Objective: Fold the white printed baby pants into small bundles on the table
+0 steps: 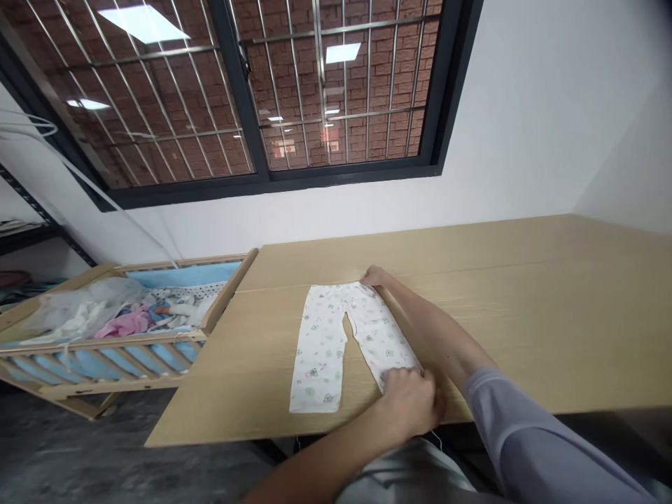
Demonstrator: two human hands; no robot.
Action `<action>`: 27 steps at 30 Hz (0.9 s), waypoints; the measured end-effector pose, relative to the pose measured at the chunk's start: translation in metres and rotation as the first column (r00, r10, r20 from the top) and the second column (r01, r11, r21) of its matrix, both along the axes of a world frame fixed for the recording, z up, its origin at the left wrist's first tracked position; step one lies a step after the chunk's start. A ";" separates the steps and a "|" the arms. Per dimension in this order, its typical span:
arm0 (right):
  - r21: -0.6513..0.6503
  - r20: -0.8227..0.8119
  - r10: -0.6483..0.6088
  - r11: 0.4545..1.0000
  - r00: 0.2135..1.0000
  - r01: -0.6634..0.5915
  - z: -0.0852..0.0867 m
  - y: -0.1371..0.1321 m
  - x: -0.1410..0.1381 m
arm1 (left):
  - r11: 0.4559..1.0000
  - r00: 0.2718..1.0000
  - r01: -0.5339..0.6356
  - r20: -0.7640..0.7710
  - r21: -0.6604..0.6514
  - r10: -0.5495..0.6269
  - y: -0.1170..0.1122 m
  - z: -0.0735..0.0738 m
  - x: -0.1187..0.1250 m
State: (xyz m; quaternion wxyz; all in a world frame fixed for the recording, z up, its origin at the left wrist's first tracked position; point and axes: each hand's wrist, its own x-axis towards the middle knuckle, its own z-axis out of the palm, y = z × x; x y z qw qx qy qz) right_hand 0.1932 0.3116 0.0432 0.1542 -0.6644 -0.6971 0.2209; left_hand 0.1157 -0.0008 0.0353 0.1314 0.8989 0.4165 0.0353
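A pair of small white baby trousers (321,343) with a green print lies flat on the wooden table (525,308), waistband away from me and legs spread towards me. My left hand (409,400) is closed on the hem of the right-hand leg near the table's front edge. My right hand (374,277), on a grey-sleeved arm, reaches along that leg's outer side. It pinches the right corner of the waistband.
A wooden baby cot (126,350) with blue lining stands against the table's left side, holding a heap of clothes (131,318) and a clear plastic bag. A barred window (252,91) and a white wall are behind. Dark shelving is at the far left.
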 end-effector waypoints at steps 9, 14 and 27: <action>-0.012 -0.116 0.039 0.999 0.993 -0.040 0.025 0.000 -0.011 | 0.935 0.876 -0.315 0.327 -0.165 0.353 -0.018 0.040 -0.046; -0.009 -0.165 0.120 0.992 0.979 -0.123 0.048 0.005 -0.047 | 0.842 0.585 -0.446 0.613 -0.303 0.531 -0.038 0.052 -0.094; -0.075 -0.172 0.197 0.974 0.965 -0.212 0.041 -0.013 -0.177 | 0.639 0.426 -0.702 0.534 -0.314 0.730 -0.063 0.004 -0.215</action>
